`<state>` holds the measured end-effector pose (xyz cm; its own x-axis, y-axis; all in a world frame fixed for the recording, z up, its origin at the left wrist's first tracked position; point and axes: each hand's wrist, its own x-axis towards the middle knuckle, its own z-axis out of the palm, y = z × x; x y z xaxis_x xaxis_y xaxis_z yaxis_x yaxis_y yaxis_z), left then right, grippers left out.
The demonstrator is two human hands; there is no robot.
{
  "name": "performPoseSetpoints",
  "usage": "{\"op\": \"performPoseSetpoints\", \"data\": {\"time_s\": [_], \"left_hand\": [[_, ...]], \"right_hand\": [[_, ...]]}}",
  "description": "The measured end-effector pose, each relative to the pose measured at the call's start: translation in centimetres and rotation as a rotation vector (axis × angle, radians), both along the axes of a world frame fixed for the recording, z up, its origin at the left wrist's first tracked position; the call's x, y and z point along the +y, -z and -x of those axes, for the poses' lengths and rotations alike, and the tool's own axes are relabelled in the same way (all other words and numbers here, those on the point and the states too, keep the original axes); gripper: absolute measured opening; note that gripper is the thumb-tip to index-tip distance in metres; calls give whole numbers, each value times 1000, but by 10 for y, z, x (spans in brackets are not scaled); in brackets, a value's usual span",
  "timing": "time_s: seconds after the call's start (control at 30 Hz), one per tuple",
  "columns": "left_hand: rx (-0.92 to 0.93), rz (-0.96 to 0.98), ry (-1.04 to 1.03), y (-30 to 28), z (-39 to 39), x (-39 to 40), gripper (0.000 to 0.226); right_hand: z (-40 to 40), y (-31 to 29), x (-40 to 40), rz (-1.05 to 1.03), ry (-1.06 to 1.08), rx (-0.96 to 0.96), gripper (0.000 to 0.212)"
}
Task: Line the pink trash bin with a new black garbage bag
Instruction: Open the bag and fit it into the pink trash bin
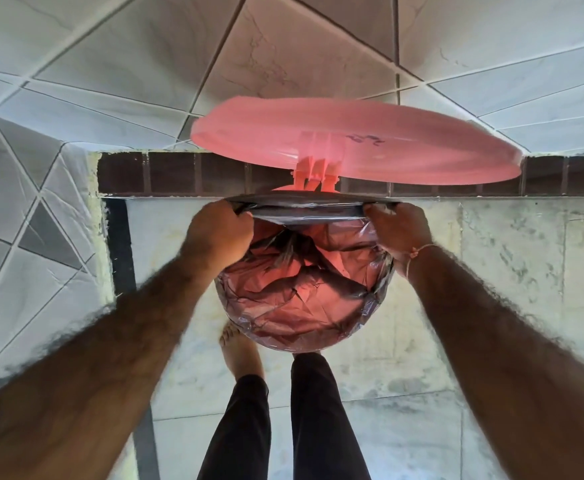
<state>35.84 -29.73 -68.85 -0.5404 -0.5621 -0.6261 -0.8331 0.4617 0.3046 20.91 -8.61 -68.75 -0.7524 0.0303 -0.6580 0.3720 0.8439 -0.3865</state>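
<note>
I look straight down into the pink trash bin, whose round lid (pixel 352 140) stands tipped up on its hinge at the far side. A thin black garbage bag (pixel 297 292) lies crumpled inside, the pink showing through it, and its edge is folded over the near rim. My left hand (pixel 219 230) grips the bag's edge at the far left of the rim. My right hand (pixel 399 230) grips it at the far right. Between them the bag edge (pixel 304 211) is stretched taut across the back, under the hinge.
The bin stands against a tiled wall (pixel 145 64) with a dark brown tile band (pixel 165 173) at its base. A wall corner (pixel 41 237) juts out on the left. My bare foot (pixel 238 351) and dark trouser legs (pixel 318 410) are just behind the bin on the pale floor.
</note>
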Motion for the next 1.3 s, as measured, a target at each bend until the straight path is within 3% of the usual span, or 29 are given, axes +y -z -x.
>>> {"op": "performPoseSetpoints", "data": {"time_s": [0.1, 0.23, 0.47, 0.63, 0.87, 1.03, 1.2, 1.3], "left_hand": [[146, -16, 38, 0, -1, 12, 47], [299, -102, 46, 2, 13, 10, 33], [253, -242, -96, 22, 11, -8, 54], [248, -303, -154, 21, 5, -19, 51], [328, -144, -241, 30, -32, -18, 58], [332, -91, -154, 28, -54, -12, 53], [260, -85, -88, 27, -68, -5, 42], [201, -94, -124, 26, -81, -1, 43]], "right_hand": [[-9, -6, -10, 11, -186, 139, 36], [-11, 5, -12, 76, -212, 149, 32], [-4, 26, 2, 202, 159, -133, 51], [0, 36, 11, 288, 263, -173, 39], [-5, 35, 30, 415, 425, -227, 27], [-11, 32, 36, 431, 469, -148, 25], [-26, 35, 60, 343, 348, -63, 16], [-39, 30, 75, 338, 177, -65, 27]]}}
